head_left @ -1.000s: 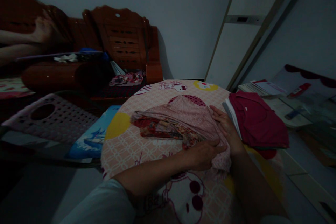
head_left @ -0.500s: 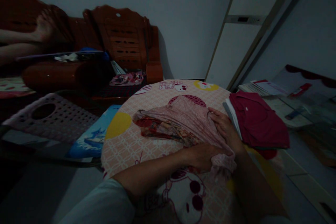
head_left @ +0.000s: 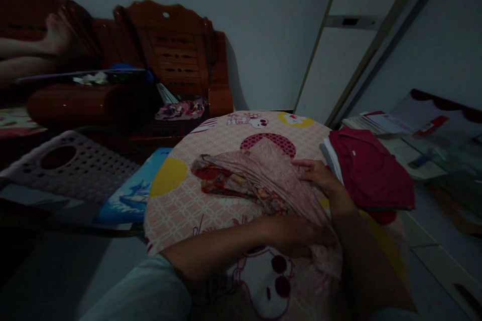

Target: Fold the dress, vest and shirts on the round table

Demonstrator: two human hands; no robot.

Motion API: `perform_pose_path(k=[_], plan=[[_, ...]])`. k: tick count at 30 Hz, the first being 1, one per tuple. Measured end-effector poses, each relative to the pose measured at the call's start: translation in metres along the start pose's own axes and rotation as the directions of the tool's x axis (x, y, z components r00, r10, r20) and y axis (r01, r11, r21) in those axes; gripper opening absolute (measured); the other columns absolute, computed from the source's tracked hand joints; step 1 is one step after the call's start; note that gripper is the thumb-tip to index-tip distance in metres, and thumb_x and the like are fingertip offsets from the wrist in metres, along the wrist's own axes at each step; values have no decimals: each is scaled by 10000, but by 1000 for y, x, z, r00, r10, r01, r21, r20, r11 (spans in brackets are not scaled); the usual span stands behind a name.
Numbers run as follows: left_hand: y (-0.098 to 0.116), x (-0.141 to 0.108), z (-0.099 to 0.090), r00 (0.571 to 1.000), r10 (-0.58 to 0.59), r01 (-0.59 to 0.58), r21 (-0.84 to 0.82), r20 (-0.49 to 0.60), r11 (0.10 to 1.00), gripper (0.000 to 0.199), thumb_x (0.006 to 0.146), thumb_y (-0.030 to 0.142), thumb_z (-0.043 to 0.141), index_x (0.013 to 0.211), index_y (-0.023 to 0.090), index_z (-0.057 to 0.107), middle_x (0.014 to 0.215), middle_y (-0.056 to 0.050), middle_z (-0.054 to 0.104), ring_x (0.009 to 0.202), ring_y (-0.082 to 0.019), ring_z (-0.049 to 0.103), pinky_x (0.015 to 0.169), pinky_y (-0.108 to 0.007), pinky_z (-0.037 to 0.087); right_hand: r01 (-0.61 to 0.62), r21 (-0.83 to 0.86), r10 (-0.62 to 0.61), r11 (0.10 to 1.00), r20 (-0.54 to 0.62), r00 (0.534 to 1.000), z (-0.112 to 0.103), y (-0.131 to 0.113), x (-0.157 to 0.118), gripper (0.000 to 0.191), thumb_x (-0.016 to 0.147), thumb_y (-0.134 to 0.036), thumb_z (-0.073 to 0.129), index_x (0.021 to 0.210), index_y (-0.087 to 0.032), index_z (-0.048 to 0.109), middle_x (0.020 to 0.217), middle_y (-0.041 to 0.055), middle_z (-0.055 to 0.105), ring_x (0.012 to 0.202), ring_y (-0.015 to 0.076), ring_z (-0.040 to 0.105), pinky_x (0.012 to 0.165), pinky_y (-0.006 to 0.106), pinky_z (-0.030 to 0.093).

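A pink garment (head_left: 273, 163) lies bunched across the round table, with a red and brown patterned part (head_left: 226, 181) showing along its left side. My left hand (head_left: 297, 234) is on the lower part of the garment, its fingers curled round a fold of the pink cloth near the table's front. My right hand (head_left: 318, 175) rests at the garment's right edge, fingers stretched out and spread a little. The cloth runs between my two forearms toward me.
A folded stack with a dark pink garment on top (head_left: 371, 168) sits at the table's (head_left: 173, 210) right edge. Left are a woven chair (head_left: 98, 170) and a blue cushion (head_left: 131, 193). A person's bare feet (head_left: 56, 35) rest on the wooden bench (head_left: 169, 45).
My left hand has moved slightly right and down along the pink cloth. My right hand's fingers have shifted a little left and lie flatter. The view has shifted slightly.
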State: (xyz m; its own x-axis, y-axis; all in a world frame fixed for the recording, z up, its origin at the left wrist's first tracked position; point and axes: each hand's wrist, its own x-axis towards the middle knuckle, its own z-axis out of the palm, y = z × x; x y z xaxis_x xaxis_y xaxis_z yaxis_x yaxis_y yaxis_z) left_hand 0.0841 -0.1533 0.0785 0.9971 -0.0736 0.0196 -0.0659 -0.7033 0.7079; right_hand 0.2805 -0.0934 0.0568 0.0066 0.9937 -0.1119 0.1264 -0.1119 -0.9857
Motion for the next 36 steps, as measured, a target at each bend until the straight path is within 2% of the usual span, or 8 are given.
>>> perform_pose_path(k=[4, 8, 17, 25, 27, 31, 32, 36], plan=[[-10, 0, 1, 998, 42, -39, -80, 36, 996, 547, 784, 180, 641, 1329, 198, 605, 1350, -86, 630, 1280, -272, 574, 1099, -331, 420, -77, -212, 44, 974, -156, 987, -19, 4, -1, 312, 554, -204, 763, 863, -161, 755, 561, 4, 670, 430, 108, 525, 391, 206, 382], [-12, 1, -4, 996, 90, -88, -175, 4, 981, 397, 829, 213, 644, 1222, 172, 680, 1226, -92, 703, 1198, -257, 632, 1037, -302, 465, -125, -314, 108, 941, -71, 992, -28, 0, -9, 155, 619, -305, 738, 588, -170, 670, 430, 4, 581, 341, 98, 463, 326, 197, 310], [-8, 2, -3, 998, 66, -64, -222, 0, 973, 287, 859, 232, 643, 1123, 164, 731, 1140, -85, 735, 1112, -250, 674, 991, -300, 496, -48, -555, 49, 831, -12, 999, 9, 9, -5, 210, 562, -164, 692, 411, -181, 547, 365, -39, 489, 353, 66, 406, 375, 192, 244], [-15, -6, -27, 987, 24, -54, -188, -158, 981, 207, 904, 203, 581, 1029, 169, 743, 1077, -68, 746, 1028, -197, 685, 944, -254, 491, -19, -72, 14, 997, -60, 998, 4, 6, -3, 99, 574, -244, 690, 619, -185, 624, 514, -46, 557, 454, 87, 485, 431, 185, 357], [-23, -12, -41, 910, -105, 38, -172, -401, 984, 188, 908, 210, 564, 963, 154, 736, 984, -58, 749, 927, -176, 688, 895, -255, 503, 12, 105, -4, 994, -79, 997, 6, 0, -4, 183, 591, -302, 733, 689, -192, 626, 573, -43, 577, 485, 87, 489, 451, 184, 379], [-49, -21, -59, 469, -264, 221, -178, -843, 959, 214, 913, 224, 532, 1016, 135, 697, 1034, -84, 722, 975, -193, 657, 884, -293, 504, 44, 240, -35, 970, -41, 999, 17, -13, -8, 250, 642, -387, 755, 770, -226, 615, 679, -12, 629, 578, 127, 563, 550, 230, 467], [-55, -23, -61, 409, -249, 231, -165, -878, 959, 242, 921, 237, 524, 1078, 137, 679, 1110, -99, 704, 1042, -202, 638, 915, -308, 496, 50, 240, -43, 969, -34, 998, 20, -16, -9, 249, 661, -405, 744, 791, -236, 615, 714, -1, 645, 626, 147, 597, 590, 250, 490], [-75, -26, -63, 475, -180, 218, -83, -861, 972, 258, 952, 262, 470, 1117, 144, 629, 1199, -110, 653, 1125, -200, 585, 991, -328, 448, 77, 257, -77, 963, -10, 997, 33, -24, -13, 265, 697, -443, 720, 852, -250, 626, 806, 32, 688, 822, 223, 670, 718, 315, 531]])
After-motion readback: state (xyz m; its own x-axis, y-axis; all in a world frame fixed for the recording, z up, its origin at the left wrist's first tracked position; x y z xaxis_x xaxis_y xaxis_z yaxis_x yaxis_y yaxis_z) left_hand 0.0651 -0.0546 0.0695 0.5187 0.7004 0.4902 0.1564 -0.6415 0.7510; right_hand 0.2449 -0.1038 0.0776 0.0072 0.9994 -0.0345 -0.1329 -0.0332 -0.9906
